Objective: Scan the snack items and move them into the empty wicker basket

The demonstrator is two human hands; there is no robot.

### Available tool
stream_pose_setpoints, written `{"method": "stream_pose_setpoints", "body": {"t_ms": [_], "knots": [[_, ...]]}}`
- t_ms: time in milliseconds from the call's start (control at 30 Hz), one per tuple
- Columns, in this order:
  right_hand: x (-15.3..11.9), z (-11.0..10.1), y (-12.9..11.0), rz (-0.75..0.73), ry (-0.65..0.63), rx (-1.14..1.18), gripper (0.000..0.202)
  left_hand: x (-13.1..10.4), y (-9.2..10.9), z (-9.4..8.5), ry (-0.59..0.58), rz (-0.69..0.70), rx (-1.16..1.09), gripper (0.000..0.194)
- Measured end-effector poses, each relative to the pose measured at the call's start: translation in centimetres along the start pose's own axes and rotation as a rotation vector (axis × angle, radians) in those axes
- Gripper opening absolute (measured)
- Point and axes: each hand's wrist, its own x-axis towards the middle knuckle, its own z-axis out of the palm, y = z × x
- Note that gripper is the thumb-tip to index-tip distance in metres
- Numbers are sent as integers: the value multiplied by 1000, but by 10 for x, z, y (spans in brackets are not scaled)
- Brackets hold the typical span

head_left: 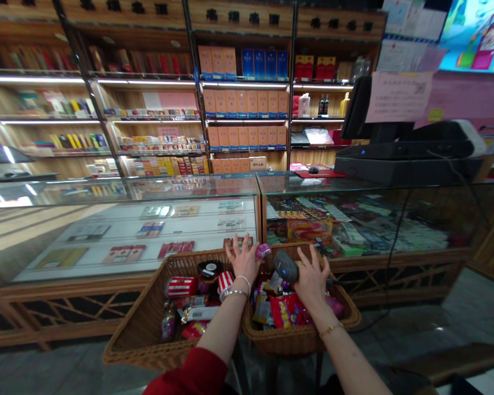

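Observation:
My left hand [245, 262] reaches over the inner rims of two wicker baskets, wearing bracelets at the wrist. At its thumb side it holds a small pink-purple wrapped item [263, 251]; the exact grip is partly hidden. My right hand [310, 280] grips a dark grey handheld barcode scanner [286, 267] with a blue light, its head turned towards the small item. Below lies the right basket [288, 343], filled with colourful snack packets, a red bag [286, 311] among them. In the left basket [135, 334] are red-and-white striped tubs [181, 286], a dark round container [209, 268] and a purple bottle [168, 323].
Close behind the baskets runs a glass display counter [189, 189] with packs inside. A monitor on a black till unit [395, 156] stands at its right, with a cable [398, 236] hanging in front. Shelves of boxes [247, 104] line the back wall.

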Motion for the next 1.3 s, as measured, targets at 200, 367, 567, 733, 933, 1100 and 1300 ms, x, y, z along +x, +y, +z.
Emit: {"method": "stream_pose_setpoints", "body": {"t_ms": [200, 367, 567, 733, 933, 1100, 1300], "knots": [[0, -1, -1, 6, -17, 7, 41, 1, 0, 1, -8, -2, 4, 61], [0, 0, 0, 9, -11, 15, 42, 1, 0, 1, -2, -6, 2, 60], [-1, 1, 0, 6, -1, 0, 40, 0, 1, 1, 2, -6, 5, 60], [-1, 0, -1, 17, -15, -2, 40, 0, 1, 2, 1, -4, 5, 61], [-1, 0, -1, 15, -16, 12, 41, 0, 1, 2, -3, -7, 4, 61], [-1, -1, -1, 15, -14, 27, 38, -1, 1, 2, -6, -2, -9, 58], [-2, -1, 0, 4, -19, 8, 38, -1, 2, 1, -16, -3, 2, 58]]}}
